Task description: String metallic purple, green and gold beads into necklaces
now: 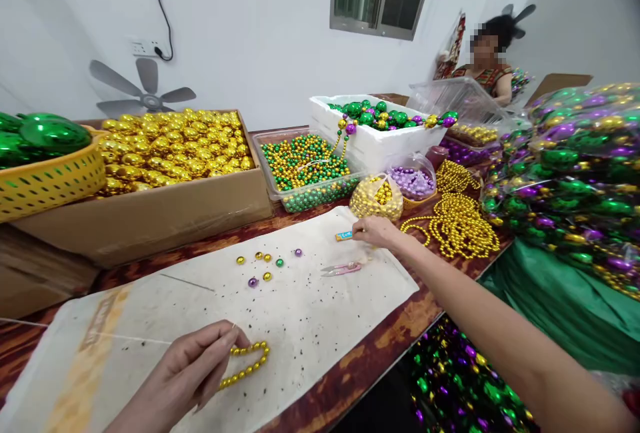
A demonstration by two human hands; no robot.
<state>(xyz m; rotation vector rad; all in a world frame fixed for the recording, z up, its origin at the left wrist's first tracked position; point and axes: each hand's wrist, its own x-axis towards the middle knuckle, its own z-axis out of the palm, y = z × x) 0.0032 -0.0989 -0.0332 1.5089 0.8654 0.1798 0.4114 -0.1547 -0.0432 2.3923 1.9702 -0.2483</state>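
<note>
Pinched in the fingers of my left hand is a string of small gold beads, hanging in a loop onto the white cloth. White thread runs from this hand toward the left edge. Farther back, my right hand has curled fingers at the end of a small blue-and-orange packet, seemingly gripping it; the fingertips are partly hidden. Pink-handled thread snips lie just in front of it. Several loose beads, including a green bead and a purple bead, rest mid-cloth, near a thin needle-like rod.
A cardboard box of gold ornaments stands back left beside a yellow basket. Behind the cloth are a clear bead tub, a white foam box and gold bead strands. A person sits back right.
</note>
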